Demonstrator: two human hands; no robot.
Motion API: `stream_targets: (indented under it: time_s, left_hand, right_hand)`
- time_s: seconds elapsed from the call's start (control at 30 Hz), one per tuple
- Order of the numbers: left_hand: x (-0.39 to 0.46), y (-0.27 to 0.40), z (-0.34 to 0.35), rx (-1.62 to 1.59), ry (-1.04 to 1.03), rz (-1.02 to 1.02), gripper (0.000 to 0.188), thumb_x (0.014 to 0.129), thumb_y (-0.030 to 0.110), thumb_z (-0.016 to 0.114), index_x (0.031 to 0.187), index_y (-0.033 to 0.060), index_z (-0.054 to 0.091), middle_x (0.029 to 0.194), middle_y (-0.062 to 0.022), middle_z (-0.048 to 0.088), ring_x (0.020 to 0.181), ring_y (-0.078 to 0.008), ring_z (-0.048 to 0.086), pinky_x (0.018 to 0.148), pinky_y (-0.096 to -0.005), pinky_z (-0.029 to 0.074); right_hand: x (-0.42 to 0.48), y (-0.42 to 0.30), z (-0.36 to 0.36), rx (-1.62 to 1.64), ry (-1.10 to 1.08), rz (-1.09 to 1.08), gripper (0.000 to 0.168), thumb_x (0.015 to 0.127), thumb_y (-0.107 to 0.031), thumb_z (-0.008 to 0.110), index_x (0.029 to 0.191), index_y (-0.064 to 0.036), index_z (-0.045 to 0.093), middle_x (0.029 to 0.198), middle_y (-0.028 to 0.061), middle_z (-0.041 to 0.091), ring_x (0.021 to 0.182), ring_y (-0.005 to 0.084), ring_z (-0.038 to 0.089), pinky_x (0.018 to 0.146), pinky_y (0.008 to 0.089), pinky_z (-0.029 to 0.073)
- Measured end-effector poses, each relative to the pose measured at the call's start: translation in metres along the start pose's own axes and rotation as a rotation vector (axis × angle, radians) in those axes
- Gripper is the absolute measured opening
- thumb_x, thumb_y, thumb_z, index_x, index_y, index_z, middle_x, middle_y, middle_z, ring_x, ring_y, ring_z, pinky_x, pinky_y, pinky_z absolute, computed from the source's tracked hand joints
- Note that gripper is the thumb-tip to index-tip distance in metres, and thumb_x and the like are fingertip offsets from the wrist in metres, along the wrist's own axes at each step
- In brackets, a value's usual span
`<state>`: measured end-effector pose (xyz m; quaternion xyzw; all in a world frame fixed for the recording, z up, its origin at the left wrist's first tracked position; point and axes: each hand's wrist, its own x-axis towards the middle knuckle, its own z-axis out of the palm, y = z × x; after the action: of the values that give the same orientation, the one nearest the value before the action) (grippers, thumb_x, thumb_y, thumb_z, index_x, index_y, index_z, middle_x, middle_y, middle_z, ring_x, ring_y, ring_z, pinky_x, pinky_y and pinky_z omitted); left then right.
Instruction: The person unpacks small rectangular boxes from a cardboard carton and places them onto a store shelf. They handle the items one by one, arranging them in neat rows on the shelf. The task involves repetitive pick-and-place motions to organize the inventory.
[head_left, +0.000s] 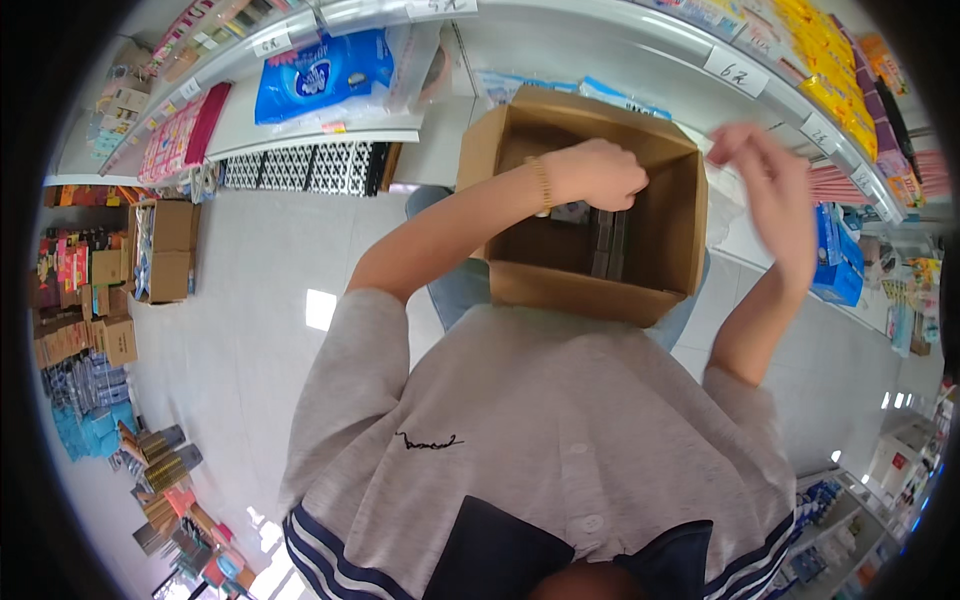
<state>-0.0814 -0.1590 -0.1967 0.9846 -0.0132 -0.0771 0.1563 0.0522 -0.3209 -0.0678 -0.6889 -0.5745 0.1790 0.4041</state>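
An open cardboard box (585, 296) rests against my lap, with its flaps folded out. Inside it, several dark flat packs (602, 247) stand on edge near the middle, beside a small greyish pack (570, 213). Over the box's opening is my left hand (606, 176), with a gold-coloured bracelet at the wrist. Its fingers curl downward, and their tips are hidden, so any hold is unclear. My right hand (772, 184), blurred, is raised beyond the box's right side near the shelf. Its fingers are bent and apart, with nothing visible in them.
Beyond the box runs a white shelf (525, 45) with handwritten price tags. A blue plastic pack (326, 79) lies on the left shelf, and yellow packs (825, 60) sit at upper right. Another blue pack (836, 259) is low on the right. Cardboard boxes (169, 247) stand across the aisle.
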Motion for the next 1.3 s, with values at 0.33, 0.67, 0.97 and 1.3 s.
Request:
stream_targets:
  time_s: [0.33,0.67,0.97,1.3]
  left_hand:
    - [0.073,-0.133,0.332,0.106,-0.602,-0.452,0.041,0.093,0.031,0.061,0.126,0.0085,0.066,0.131,-0.0200,0.065,0.117,-0.0372,0.065,0.104,-0.0568,0.045]
    - [0.012,-0.144,0.382,0.129,-0.121,-0.762,0.044,0.093,0.032,0.062,0.131,0.0105,0.060,0.131,-0.0222,0.064,0.122,-0.0387,0.061,0.109,-0.0583,0.040]
    - [0.027,-0.153,0.424,-0.306,0.005,-1.219,0.041,0.096,0.032,0.061,0.131,0.0118,0.054,0.126,-0.0230,0.059,0.124,-0.0406,0.055,0.108,-0.0601,0.037]
    - [-0.008,-0.148,0.435,0.237,0.180,-0.827,0.046,0.094,0.046,0.058,0.117,0.0060,0.062,0.117,-0.0177,0.062,0.113,-0.0355,0.059,0.089,-0.0550,0.047]
  right_hand:
    - [-0.096,0.105,0.161,-0.116,-0.533,0.357,0.026,0.100,-0.023,0.052,0.114,-0.008,0.067,0.104,0.0185,0.071,0.099,0.0399,0.067,0.085,0.0494,0.053]
    - [-0.101,0.102,0.164,-0.016,-0.506,0.283,0.026,0.099,-0.022,0.054,0.118,-0.007,0.064,0.104,0.0170,0.072,0.097,0.0395,0.067,0.084,0.0491,0.054]
    - [-0.097,0.094,0.159,0.026,-0.516,0.353,0.031,0.096,-0.019,0.060,0.124,-0.006,0.064,0.101,0.0190,0.072,0.094,0.0391,0.068,0.082,0.0453,0.054]
    - [-0.097,0.093,0.157,0.036,-0.517,0.386,0.031,0.095,-0.020,0.059,0.123,-0.008,0.061,0.109,0.0170,0.071,0.098,0.0383,0.068,0.084,0.0478,0.054]
